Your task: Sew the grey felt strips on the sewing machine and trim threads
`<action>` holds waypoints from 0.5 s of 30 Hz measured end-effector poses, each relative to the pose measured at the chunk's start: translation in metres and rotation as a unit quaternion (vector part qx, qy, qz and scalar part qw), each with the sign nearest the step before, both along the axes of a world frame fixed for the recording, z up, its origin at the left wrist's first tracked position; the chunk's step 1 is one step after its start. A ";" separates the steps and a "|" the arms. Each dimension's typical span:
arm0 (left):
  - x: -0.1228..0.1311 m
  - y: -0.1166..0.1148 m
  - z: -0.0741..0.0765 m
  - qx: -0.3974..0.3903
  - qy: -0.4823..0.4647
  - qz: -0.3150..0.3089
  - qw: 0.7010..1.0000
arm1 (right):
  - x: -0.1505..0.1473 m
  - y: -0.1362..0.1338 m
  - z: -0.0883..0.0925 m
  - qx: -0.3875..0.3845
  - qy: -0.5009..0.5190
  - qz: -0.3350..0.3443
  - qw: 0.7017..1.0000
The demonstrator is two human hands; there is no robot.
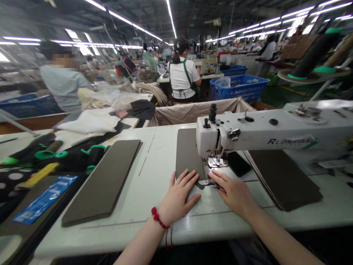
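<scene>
A flat grey-brown panel (186, 151) lies on the table at the left of the sewing machine's head (211, 136), its right edge by the metal presser foot (216, 161). My left hand (182, 193) rests on its near end, palm down with the fingers spread. Just right of it, my right hand (233, 189) has its fingers drawn together in front of the foot. A small metal piece (206, 183) with a dark curved tip shows between the two hands, against the right fingertips. Whether it is a loose tool or a machine guide cannot be made out.
Stacks of similar panels lie at the left (103, 184) and right (281, 176). A dark phone (239, 163) sits behind the right hand. Thread spools (96, 156) and a blue packet (45, 200) are at far left. Co-workers and a blue crate (238, 88) are beyond.
</scene>
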State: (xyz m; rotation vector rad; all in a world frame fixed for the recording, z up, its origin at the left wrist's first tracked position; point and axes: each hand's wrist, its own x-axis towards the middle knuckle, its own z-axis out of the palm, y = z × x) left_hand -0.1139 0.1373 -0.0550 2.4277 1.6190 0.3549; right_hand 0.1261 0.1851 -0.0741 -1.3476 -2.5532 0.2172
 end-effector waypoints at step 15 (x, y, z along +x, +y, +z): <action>0.001 0.001 -0.006 0.012 0.015 0.017 1.000 | 0.000 -0.001 -0.002 0.006 -0.001 -0.001 1.000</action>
